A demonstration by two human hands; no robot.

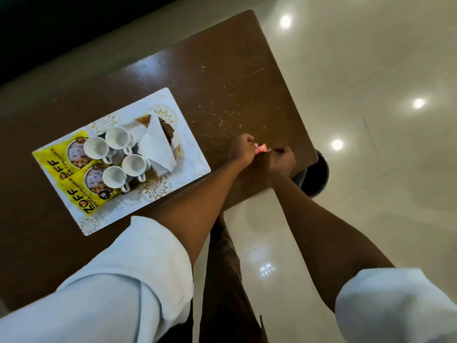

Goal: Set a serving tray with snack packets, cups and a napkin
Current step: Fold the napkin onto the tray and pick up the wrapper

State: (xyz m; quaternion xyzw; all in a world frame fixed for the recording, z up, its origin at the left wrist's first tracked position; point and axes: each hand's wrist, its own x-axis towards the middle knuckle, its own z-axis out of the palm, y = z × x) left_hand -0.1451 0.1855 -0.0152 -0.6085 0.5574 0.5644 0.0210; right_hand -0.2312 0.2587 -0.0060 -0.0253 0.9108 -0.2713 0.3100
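At centre right of the frame, above the near corner of the brown table (222, 70), gripping a small pink-and-white packet (261, 148) by both ends, with the left hand (241, 149) curled tight round one end and the right hand (282, 159) curled round the other. Held up off the wood, well apart from the serving tray (190, 157) at centre left. Cannot tell whether sealed or torn, nor whether being twisted, opened or merely carried. On that tray, already laid out: two yellow ZOFF snack packets (54, 169) along the left end, four white cups (118, 137) clustered mid-tray and partly overlapping them, and a folded white napkin (158, 144) just to the cups' right, lying over something brown, too hidden to name. Judging by that, close to done, with only this last small packet in hand. Next, probably: let go with one hand, carry leftward and set down on a bare strip of the tray, low and slow to avoid nudging the cups. Otherwise, if only a spent wrapper, drop into the dark round bin (319, 174) just under the table's right edge.
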